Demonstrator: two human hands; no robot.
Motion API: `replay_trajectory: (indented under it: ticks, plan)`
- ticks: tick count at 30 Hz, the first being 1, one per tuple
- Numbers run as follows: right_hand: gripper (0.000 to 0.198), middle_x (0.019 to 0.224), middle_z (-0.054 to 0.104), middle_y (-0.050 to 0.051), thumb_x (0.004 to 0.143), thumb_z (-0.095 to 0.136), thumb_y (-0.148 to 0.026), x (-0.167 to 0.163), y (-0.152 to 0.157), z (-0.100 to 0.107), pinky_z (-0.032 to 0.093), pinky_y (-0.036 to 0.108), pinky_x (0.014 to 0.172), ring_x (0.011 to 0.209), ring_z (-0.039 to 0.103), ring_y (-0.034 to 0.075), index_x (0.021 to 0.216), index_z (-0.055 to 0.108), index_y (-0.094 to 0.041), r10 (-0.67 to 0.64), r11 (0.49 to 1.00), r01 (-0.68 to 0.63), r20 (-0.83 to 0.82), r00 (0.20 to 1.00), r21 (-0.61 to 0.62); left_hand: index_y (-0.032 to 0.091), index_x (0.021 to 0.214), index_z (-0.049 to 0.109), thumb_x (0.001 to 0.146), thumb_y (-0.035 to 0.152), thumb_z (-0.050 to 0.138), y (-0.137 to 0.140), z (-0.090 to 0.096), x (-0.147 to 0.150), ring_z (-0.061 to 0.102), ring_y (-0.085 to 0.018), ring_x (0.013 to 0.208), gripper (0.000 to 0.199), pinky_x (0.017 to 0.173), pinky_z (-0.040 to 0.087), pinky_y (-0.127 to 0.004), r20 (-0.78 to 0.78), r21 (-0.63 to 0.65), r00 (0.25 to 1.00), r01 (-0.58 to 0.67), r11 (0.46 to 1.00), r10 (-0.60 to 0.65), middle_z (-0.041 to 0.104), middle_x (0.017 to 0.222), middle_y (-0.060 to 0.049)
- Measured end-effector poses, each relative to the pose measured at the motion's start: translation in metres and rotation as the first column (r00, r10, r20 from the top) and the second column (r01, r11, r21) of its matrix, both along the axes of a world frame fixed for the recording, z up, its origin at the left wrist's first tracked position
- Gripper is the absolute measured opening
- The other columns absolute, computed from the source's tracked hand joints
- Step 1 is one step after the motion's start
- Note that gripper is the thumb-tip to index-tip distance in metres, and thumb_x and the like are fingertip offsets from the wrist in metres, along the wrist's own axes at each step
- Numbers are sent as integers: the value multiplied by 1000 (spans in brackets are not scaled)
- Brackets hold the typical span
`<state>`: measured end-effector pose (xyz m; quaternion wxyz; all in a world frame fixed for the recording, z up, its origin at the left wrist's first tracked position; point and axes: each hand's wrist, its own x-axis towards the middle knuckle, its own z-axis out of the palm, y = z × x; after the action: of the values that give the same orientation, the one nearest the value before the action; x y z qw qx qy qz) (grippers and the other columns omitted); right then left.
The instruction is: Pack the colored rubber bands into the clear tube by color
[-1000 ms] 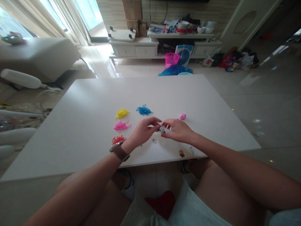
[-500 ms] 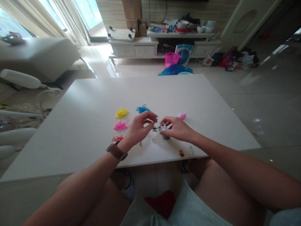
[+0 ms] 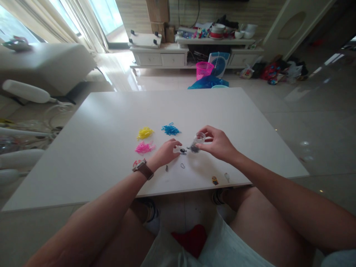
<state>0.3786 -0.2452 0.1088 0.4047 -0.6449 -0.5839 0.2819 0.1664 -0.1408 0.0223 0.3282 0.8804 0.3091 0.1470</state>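
My right hand (image 3: 219, 142) grips a small clear jar (image 3: 200, 137) by its sides, with its mouth up and leaning. Dark little loops, apparently rubber bands, lie at the bottom of the jar. On the table just left of it is a small cluster of black bands (image 3: 183, 151). Beside that cluster my left hand (image 3: 167, 151) rests low with curved fingers and thumb apart, holding nothing I can see. Nearer me lie a single dark loop (image 3: 183, 165) and another small dark piece (image 3: 167, 168).
On the white table (image 3: 111, 122) are piles of yellow bands (image 3: 145, 132), blue bands (image 3: 171, 129), pink bands (image 3: 144, 147) and red bands (image 3: 137, 162), the red partly behind my wrist. A minion figure (image 3: 214, 180) and a clear piece (image 3: 227, 177) lie near the front edge.
My right hand has moved up and right with the jar, away from my left hand. My left hand has dropped toward the black bands. A pink item beyond the right hand is now hidden.
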Motion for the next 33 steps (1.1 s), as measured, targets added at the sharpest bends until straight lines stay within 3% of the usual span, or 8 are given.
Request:
replay_trajectory:
  ticks: [3,6,10,15,18,22,26,33]
  plan:
    - [25,90,70,1,68,75,-25,1,0,-2,59,33,77,86,68,18,90,65,-20,8,1000,-8,22,1000,2,19,113,69,78,19,69,-10,-14,8,63,-22,96,35,90,52,-36,-14,56,1000,3,998,-2,61,108,-9]
    - [25,90,70,1,68,76,-25,0,-2,-3,58,33,77,86,68,19,90,65,-20,32,999,-33,89,995,15,17,97,71,84,17,62,-17,-20,14,61,-21,92,16,88,51,-36,-30,80,999,-43,996,45,61,100,-8]
    - [24,91,71,2,69,75,-24,-1,-3,-3,56,32,77,86,68,19,91,66,-21,65,998,-66,153,986,4,17,84,68,85,15,59,-16,-18,15,61,-21,89,10,84,50,-35,-55,90,998,-35,995,40,62,94,-7]
    - [20,90,72,1,70,73,-22,0,-4,-5,52,32,80,87,68,20,89,66,-21,82,997,-78,308,948,-26,17,85,66,88,16,56,-9,5,14,61,-19,79,10,75,48,-32,-25,49,999,-37,998,38,66,83,-6]
    - [22,96,73,2,70,70,-20,2,-5,-6,49,31,81,88,67,19,92,68,-22,124,992,-112,384,915,-53,18,87,67,90,22,58,-11,32,13,60,-16,70,10,69,46,-28,102,22,994,-48,999,46,69,77,-2]
    - [33,102,72,4,72,68,-20,2,-6,-6,48,31,83,93,66,21,104,73,-22,175,985,-152,466,867,-86,20,90,70,91,25,61,-22,58,10,63,-15,75,11,71,47,-26,227,79,973,-51,996,32,71,84,-3]
    - [38,104,70,6,76,68,-25,-1,-6,-6,47,32,85,99,65,24,114,73,-24,227,974,-191,530,817,-123,20,94,72,93,22,59,-33,63,8,63,-16,78,14,73,47,-27,195,161,979,24,987,-55,71,88,-5]
    - [38,101,69,6,77,67,-26,-9,-9,-9,45,35,84,98,63,26,115,73,-26,296,955,-230,601,743,-186,19,96,73,95,23,55,-41,59,10,63,-17,82,18,76,48,-29,155,180,980,100,979,-129,68,90,-7]
